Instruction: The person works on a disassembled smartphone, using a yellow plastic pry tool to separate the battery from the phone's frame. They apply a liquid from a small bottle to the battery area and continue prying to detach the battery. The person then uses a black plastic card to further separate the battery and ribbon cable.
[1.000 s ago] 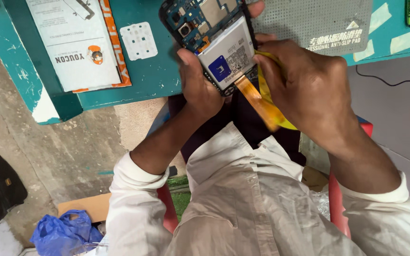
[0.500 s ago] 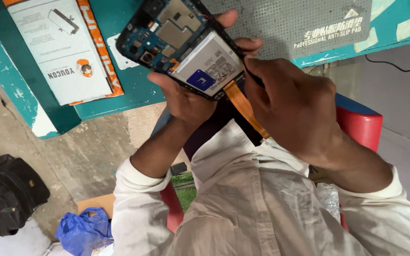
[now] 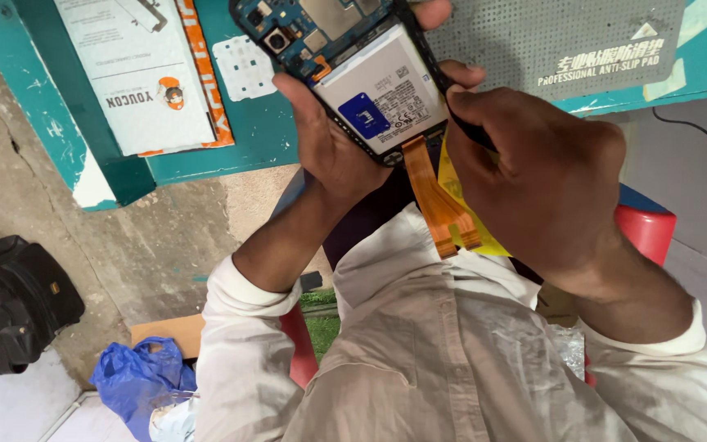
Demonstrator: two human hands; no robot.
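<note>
- We had the opened smartphone with its back cover off gripped in our left hand, palm under it and fingertips hooked over the far edge, so the exposed insides faced up at us.
- It sat right at 12 o'clock, lifted just above the teal painted workbench rather than lying on it. Our guess was that this gave better control of the angle.
- The white rectangular battery with a blue sticker filled most of the frame of the phone, with the blue circuit board and camera module towards 11 o'clock.
- Our right hand was closed around a thin dark tool, its tip at the phone's right edge beside the battery. We couldn't tell exactly what the tip touched.
- An orange flat ribbon cable hung loose from the phone's lower end, dangling over our white shirt, with a yellow film strip tucked behind it.
- The grey perforated anti-slip mat lay on the bench at 1 o'clock, bare where we could see it.
- At 10 o'clock a white and orange flat retail box lay shut, so we couldn't see any contents.
- Down at 8 o'clock on the floor were a black bag, closed, and a crumpled blue plastic bag with something pale poking out.
</note>
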